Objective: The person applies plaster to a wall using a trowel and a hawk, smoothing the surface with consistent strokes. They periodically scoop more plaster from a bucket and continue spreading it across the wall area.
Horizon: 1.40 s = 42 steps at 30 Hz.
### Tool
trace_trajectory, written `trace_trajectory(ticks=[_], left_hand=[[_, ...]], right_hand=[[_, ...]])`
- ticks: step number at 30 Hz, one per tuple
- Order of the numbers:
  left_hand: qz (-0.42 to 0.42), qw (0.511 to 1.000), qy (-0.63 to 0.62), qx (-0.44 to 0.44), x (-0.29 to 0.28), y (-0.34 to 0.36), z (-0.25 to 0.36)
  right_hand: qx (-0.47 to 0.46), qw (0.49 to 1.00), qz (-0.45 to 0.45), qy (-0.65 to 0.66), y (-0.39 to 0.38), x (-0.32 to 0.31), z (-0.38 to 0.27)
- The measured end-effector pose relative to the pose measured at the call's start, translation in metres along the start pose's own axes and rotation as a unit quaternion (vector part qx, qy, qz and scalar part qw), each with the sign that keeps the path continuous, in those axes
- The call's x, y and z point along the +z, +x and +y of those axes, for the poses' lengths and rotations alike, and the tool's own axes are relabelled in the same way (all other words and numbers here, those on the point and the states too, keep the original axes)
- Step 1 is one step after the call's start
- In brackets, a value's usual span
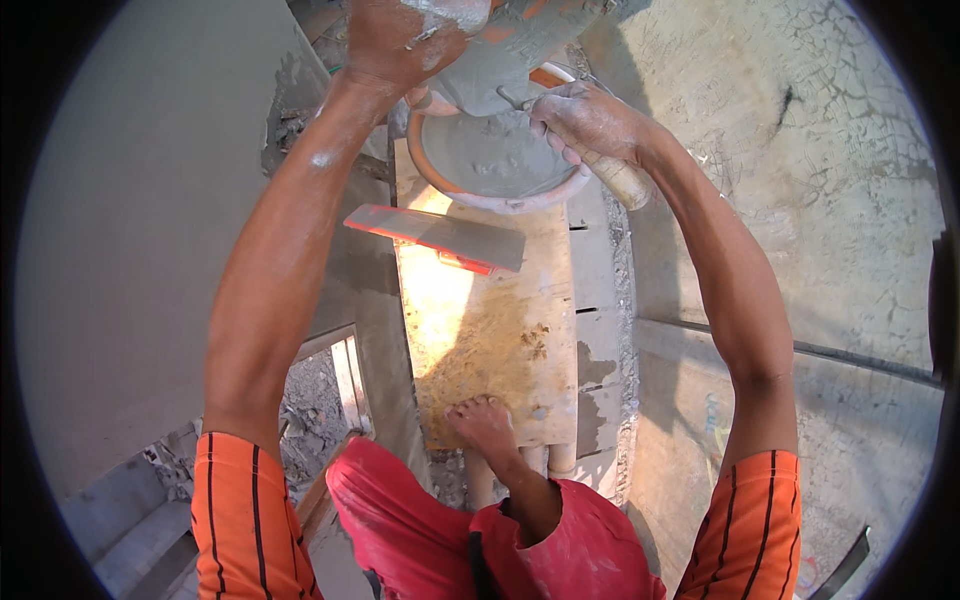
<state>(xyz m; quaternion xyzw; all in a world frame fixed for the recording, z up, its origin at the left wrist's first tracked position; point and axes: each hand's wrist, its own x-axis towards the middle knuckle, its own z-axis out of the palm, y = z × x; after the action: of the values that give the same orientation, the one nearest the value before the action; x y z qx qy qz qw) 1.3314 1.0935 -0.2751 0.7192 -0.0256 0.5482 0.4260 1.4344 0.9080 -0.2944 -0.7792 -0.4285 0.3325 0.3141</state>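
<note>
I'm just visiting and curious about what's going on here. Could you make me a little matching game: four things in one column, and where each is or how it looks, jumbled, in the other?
Column 1
1. Right hand
2. Flat tool
3. Round tub
4. Bare foot

Column 2
A. Has wet grey mix inside
B. At the near end of the board
C. Wrapped around a pale handle
D. Grey and red, lying across the board, one end past its left edge

Right pairs: 1-C, 2-D, 3-A, 4-B
</note>
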Motion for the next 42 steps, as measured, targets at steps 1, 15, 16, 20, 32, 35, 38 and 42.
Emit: trace_trajectory(ticks=[1, 15, 16, 20, 32, 35, 38, 42], left_hand=[[-0.037, 0.999, 0.021, -0.002, -0.002, 0.007, 0.012], [0.007, 0.980, 0.196, 0.025, -0.096, 0.034, -0.022], [0.020, 0.987, 0.162, -0.007, -0.100, 0.034, -0.023], [0.025, 0.990, 0.122, -0.064, -0.116, 0.029, -0.025], [-0.022, 0.998, -0.034, -0.039, -0.078, 0.029, 0.008], [0.006, 0.994, 0.091, -0.055, -0.084, 0.026, 0.011], [0.035, 0.986, 0.121, -0.110, -0.092, 0.021, 0.009], [-0.018, 0.988, 0.127, -0.080, -0.098, 0.031, 0.006]], right_hand=[[0.006, 0.999, -0.019, 0.038, 0.002, 0.003, -0.002], [0.012, 0.918, 0.128, -0.375, -0.062, -0.014, 0.023], [0.044, 0.867, 0.147, -0.473, -0.065, -0.013, 0.021], [-0.024, 0.884, 0.190, -0.426, -0.065, -0.023, -0.004], [-0.132, 0.848, 0.220, -0.464, 0.025, 0.012, -0.058], [-0.104, 0.863, 0.145, -0.472, 0.016, 0.021, -0.057], [-0.112, 0.870, 0.202, -0.437, 0.010, 0.011, -0.082], [-0.138, 0.873, 0.228, -0.409, 0.013, 0.011, -0.114]])
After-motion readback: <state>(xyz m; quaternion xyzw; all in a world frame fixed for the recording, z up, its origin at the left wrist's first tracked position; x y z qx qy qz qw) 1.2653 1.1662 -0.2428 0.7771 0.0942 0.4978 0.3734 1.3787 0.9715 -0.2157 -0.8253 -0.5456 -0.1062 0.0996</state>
